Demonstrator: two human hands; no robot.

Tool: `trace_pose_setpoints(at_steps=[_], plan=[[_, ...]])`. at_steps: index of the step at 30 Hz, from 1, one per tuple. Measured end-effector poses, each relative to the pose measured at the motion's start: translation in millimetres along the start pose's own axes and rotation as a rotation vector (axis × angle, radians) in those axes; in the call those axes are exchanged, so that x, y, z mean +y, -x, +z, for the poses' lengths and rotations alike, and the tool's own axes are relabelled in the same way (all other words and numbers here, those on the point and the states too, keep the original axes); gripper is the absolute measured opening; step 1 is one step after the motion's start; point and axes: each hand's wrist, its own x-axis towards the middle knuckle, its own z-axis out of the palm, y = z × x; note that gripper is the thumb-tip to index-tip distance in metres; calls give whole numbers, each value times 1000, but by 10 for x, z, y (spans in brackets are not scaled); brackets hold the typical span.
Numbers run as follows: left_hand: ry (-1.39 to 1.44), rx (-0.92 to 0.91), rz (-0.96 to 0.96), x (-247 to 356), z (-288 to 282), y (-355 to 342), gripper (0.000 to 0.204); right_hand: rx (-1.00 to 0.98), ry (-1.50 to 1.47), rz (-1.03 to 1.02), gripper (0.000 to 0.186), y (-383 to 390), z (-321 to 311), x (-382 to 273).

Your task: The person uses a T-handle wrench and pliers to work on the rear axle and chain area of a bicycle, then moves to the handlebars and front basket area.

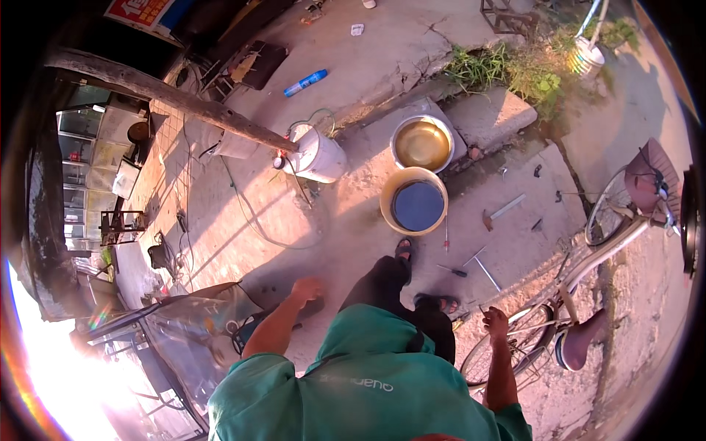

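Note:
My left hand [307, 289] is out to the left above the ground, smeared by motion. A dark object lies on the ground close by it, and I cannot see whether they touch. My right hand [496, 322] is raised on the right beside the bicycle wheel, its fingers curled. A thin dark piece sticks out from these fingers, too small to name. Ahead of my feet stands a beige bucket [385, 192] with dark liquid in it. Just beyond is a metal basin [395, 151] holding yellowish liquid.
Right of the bucket lie a hammer [507, 207], a T-handle wrench [487, 273] and a screwdriver [452, 271]. A bicycle [604, 253] occupies the right side. A white bucket [323, 156] stands left of the basin by a wooden pole [191, 101]; a hose [254, 224] crosses the ground.

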Motion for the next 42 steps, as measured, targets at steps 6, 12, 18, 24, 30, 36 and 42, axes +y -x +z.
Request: trace_pose_setpoints(at_steps=[6, 12, 18, 24, 30, 36, 42], plan=[[-193, 139, -46, 958, -620, -1232, 13, 104, -167, 91, 11, 715, 400, 135], [77, 129, 96, 2250, -1247, -3146, 18, 259, -59, 465, 24, 1882, 1574, 913], [243, 251, 109, 2843, -2123, -4825, 8, 245, 211, 616, 17, 1808, 2777, 133], [232, 485, 107, 3286, -2293, -5967, 20, 296, 372, 646, 12, 1539, 3269, -485], [-15, 694, -110, 3158, -2307, -6893, 44, 307, 484, 688, 11, 1399, 3417, -813], [-244, 819, -10, 2847, -2381, -7161, 56, 271, 570, 708, 15, 1326, 3520, -957], [556, 597, 119, 3601, -2246, -6320, 46, 231, 588, 672, 21, 1477, 3581, -908]])
